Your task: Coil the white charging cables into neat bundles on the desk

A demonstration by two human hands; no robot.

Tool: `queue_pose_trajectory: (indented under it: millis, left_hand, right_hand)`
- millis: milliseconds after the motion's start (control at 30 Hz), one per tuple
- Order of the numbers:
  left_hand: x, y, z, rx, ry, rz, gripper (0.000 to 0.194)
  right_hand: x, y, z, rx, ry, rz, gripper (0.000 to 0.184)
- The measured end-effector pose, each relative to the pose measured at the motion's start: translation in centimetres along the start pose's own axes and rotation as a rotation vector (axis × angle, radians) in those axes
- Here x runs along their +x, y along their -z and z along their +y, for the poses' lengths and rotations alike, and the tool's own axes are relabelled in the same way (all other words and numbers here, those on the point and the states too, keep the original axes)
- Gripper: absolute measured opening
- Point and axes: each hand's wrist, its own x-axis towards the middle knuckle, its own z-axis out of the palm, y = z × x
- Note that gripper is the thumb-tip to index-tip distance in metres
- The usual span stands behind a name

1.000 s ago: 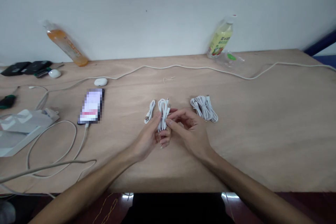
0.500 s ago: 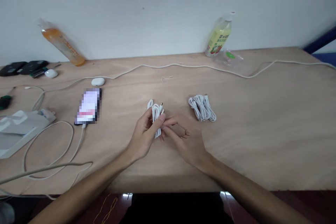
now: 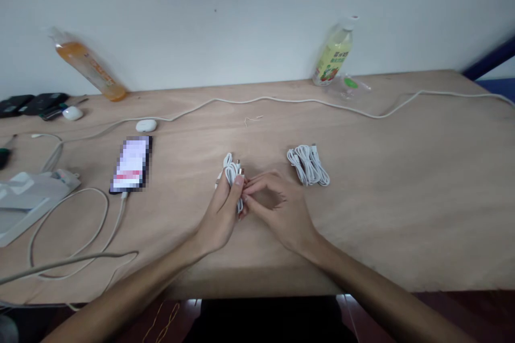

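A coiled white cable (image 3: 231,172) is gripped in my left hand (image 3: 217,222), between the thumb and the fingers. Its plug ends poke up near the thumb tip, and the hand covers its lower part. My right hand (image 3: 287,214) presses against the right side of this bundle, thumb and forefinger pinched together. Whatever lies between those fingertips is too small to make out. On the table to the right sit several coiled white cables (image 3: 309,165) side by side.
A phone (image 3: 132,163) with a charging cord lies left, beside a white earbud case (image 3: 146,126). Two bottles, one orange (image 3: 90,69) and one yellow-green (image 3: 333,59), lean at the wall. A long white cord (image 3: 293,100) crosses the table behind a short thin tie (image 3: 252,119).
Both hands and the held cable have shifted slightly left in view, as has the whole scene. The bundle has turned a little, and a metal plug end now shows by my left thumb.
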Motion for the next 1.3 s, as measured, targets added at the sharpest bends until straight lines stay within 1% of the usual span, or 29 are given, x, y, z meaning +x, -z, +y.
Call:
queue_pose_trajectory:
  millis: [133, 233, 300, 400, 533, 700, 833, 900, 1067, 1200, 1300]
  left_hand:
    - [-0.2, 0.0, 0.1, -0.004, 0.012, 0.000, 0.062]
    - [-0.2, 0.0, 0.2, -0.015, -0.008, 0.013, 0.060]
    - [-0.1, 0.0, 0.2, -0.022, -0.028, -0.005, 0.060]
    - [0.1, 0.2, 0.1, -0.015, -0.048, -0.053, 0.055]
    - [0.2, 0.4, 0.2, 0.044, -0.076, -0.054, 0.047]
    - [0.0, 0.0, 0.7, 0.015, -0.070, -0.139, 0.051]
    - [0.2, 0.2, 0.5, 0.011, -0.066, -0.113, 0.049]
    - [0.4, 0.3, 0.3, -0.014, -0.051, -0.133, 0.048]
    - [0.6, 0.3, 0.6, -0.144, 0.049, -0.246, 0.048]
    - [0.5, 0.1, 1.2, -0.190, 0.090, -0.248, 0.048]
    - [0.4, 0.0, 1.2, -0.213, 0.078, -0.260, 0.047]
  right_hand:
    - [-0.1, -0.1, 0.1, 0.061, -0.071, 0.028, 0.018]
    - [-0.1, -0.1, 0.0, 0.105, -0.111, 0.028, 0.013]
    - [-0.2, -0.2, -0.1, 0.118, -0.128, 0.020, 0.012]
    - [-0.2, -0.2, -0.1, 0.115, -0.118, 0.028, 0.013]
    - [-0.4, -0.2, -0.2, 0.037, -0.106, 0.039, 0.012]
    - [-0.4, -0.3, -0.3, -0.023, -0.089, 0.028, 0.014]
    - [-0.4, -0.4, -0.2, -0.001, -0.084, 0.034, 0.014]
    - [-0.5, -0.5, 0.0, -0.002, -0.072, 0.040, 0.013]
    - [-0.7, -0.6, 0.1, -0.070, 0.001, 0.039, 0.014]
    - [-0.8, -0.5, 0.1, -0.172, 0.106, 0.056, 0.014]
    - [-0.8, -0.3, 0.3, -0.242, 0.220, 0.051, 0.015]
